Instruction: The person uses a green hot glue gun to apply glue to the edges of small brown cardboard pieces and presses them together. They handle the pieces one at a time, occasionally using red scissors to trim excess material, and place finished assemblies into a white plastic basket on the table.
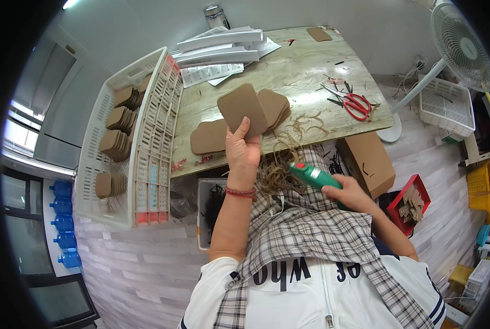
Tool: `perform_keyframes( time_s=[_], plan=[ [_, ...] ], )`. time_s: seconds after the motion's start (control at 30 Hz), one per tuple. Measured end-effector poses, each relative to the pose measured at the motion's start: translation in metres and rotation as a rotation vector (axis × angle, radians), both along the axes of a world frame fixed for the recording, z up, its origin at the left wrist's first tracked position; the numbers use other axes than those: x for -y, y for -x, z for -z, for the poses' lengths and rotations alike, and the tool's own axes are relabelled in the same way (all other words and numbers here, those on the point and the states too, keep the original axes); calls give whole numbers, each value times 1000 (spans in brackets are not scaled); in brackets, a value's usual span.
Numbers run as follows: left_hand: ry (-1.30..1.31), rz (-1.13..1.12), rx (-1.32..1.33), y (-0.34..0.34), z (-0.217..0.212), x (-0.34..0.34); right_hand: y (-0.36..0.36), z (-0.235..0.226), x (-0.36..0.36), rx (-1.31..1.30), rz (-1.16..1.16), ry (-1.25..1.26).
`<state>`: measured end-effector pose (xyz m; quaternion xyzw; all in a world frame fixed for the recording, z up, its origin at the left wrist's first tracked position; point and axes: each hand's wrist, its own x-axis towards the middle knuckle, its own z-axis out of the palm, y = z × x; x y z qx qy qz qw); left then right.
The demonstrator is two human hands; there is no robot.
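Note:
My left hand (245, 148) is closed on a brown rounded-square pad (243, 107), thumb on its face, held up over the table's front edge. More brown pads lie just behind it: a fanned pile (274, 104) to the right and a flat one (207, 137) to the left. In my right hand (352, 193) is a green handheld power cutter (317, 176) with a red button; its tip points left, apart from the pad. Curly brown trimmings (278, 172) lie on my checked apron (310, 230) beneath it, and some lie on the table.
Left of the worktable (305, 66) stands a white plastic crate (151, 148) with several stacks of brown pads. Red-handled scissors (355, 105) lie on the right, papers (220, 49) at the back. A cardboard box (368, 162), a red box (409, 203) and a fan (464, 46) stand to the right.

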<state>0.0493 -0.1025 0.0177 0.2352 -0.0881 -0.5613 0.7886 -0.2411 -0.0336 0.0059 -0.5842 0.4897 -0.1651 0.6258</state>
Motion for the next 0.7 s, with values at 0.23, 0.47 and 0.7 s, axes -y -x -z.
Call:
perform_keyframes(
  time_s=[0.23,0.47,0.7],
  plan=[
    [37,-45,-187,19,-7,1,-18,-57,16,148,170,168],
    [97,-22,-322,30,-20,0,-45,-62,10,168,312,294],
    [156,-4,-386,37,-15,6,-52,-69,2,205,305,313]
  ],
)
